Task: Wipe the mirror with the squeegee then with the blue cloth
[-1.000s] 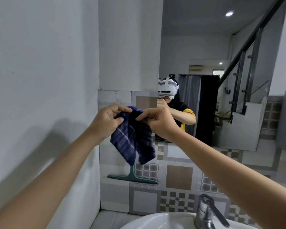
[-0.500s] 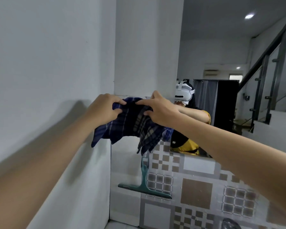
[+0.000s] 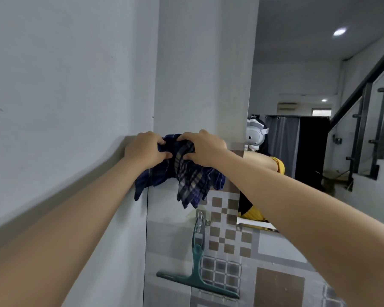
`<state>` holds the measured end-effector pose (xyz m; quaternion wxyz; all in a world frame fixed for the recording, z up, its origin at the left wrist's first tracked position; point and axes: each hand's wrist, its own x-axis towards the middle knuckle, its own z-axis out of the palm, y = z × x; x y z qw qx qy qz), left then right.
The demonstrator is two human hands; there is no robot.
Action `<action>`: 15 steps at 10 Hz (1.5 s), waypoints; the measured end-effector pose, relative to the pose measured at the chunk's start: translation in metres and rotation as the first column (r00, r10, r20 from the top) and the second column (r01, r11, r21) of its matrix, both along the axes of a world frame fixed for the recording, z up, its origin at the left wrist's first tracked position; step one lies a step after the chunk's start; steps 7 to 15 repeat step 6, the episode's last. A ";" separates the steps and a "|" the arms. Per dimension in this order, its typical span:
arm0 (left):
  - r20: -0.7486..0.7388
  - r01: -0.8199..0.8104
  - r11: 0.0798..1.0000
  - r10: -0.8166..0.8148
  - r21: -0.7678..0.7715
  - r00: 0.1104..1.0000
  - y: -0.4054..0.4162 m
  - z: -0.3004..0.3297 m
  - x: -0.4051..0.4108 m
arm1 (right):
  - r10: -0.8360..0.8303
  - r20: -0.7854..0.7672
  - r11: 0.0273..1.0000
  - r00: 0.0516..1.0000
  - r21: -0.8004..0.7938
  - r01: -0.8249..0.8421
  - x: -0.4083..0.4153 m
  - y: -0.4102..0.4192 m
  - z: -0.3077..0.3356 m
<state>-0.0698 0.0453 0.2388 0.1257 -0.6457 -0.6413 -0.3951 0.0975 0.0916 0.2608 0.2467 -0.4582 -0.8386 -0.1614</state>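
Note:
Both hands grip the blue checked cloth (image 3: 187, 178) up against the wall, just left of the mirror (image 3: 308, 107). My left hand (image 3: 145, 149) pinches its left part and my right hand (image 3: 203, 148) clutches its bunched middle. Loose ends of the cloth hang down below my hands. A green squeegee (image 3: 196, 274) hangs from a small wall hook on the tiles directly beneath the cloth, blade at the bottom. The mirror's left edge lies just right of my right wrist, and my arm shows reflected in it.
A plain white wall (image 3: 64, 96) closes in on the left, meeting the tiled wall (image 3: 226, 240) at a corner. Patterned grey and brown tiles run below the mirror. The mirror reflects a stair railing, a dark curtain and ceiling lights.
The view has tilted up and left, so the sink and tap have dropped out of sight. My hands have drawn closer together and bunched the cloth against the wall.

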 end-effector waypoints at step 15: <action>0.292 0.122 0.993 -0.113 -0.011 0.950 0.001 -0.069 0.007 | -0.069 -0.804 0.893 0.591 -0.313 -0.322 -0.009 -0.008 -0.080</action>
